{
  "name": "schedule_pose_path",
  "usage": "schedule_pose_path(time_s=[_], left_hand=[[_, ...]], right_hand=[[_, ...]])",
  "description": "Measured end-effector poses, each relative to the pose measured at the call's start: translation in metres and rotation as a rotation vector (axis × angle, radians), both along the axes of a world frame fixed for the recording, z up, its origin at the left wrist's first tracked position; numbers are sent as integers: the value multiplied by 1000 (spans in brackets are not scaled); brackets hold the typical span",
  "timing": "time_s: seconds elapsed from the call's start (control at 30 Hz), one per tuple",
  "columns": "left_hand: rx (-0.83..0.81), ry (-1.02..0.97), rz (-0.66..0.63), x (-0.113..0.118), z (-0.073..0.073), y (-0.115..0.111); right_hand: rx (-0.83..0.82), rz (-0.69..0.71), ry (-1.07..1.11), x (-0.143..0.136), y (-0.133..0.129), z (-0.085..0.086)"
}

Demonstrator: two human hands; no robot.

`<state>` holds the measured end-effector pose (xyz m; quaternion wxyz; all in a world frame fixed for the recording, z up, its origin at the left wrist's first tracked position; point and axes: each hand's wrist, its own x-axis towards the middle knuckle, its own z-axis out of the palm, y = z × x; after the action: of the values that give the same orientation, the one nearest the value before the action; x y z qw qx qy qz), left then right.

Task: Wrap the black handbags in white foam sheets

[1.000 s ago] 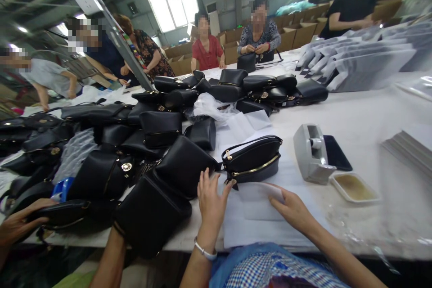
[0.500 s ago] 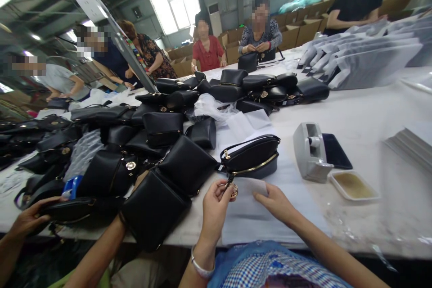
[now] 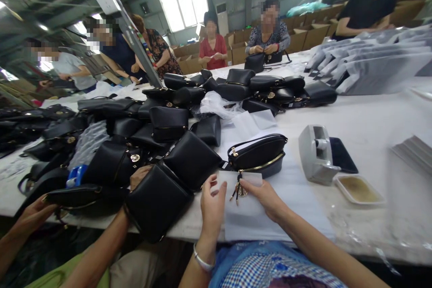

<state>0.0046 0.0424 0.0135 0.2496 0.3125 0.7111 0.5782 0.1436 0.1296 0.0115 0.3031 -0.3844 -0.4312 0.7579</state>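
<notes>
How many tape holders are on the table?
1. The grey tape dispenser stands on the white table, right of the black purse near the right hand. Others may be hidden behind the bags.

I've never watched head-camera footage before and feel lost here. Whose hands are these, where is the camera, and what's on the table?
The camera sits on a person's head, looking forward and down, so the two bare arms rising from the bottom edge are that person's own. Their left hand and right hand hold a small white sheet around the gold charm that hangs from a black purse. The arms at lower left belong to a co-worker. On the white table lie heaps of black purses, a grey tape dispenser and a shallow tray. More people work at the far end.
</notes>
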Motion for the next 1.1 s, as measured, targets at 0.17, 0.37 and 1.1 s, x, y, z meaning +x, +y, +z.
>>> schedule_pose_path(time_s=[0.17,0.37,1.1], left_hand=[[-77,-438,-333,6,-5,9],[-58,-259,-223,10,-5,10],[-140,156,-109,23,13,1]], right_hand=[[180,0,-164,0,3,-5],[448,-16,-339,18,1,-4],[341,-152,-238,-14,-21,-23]])
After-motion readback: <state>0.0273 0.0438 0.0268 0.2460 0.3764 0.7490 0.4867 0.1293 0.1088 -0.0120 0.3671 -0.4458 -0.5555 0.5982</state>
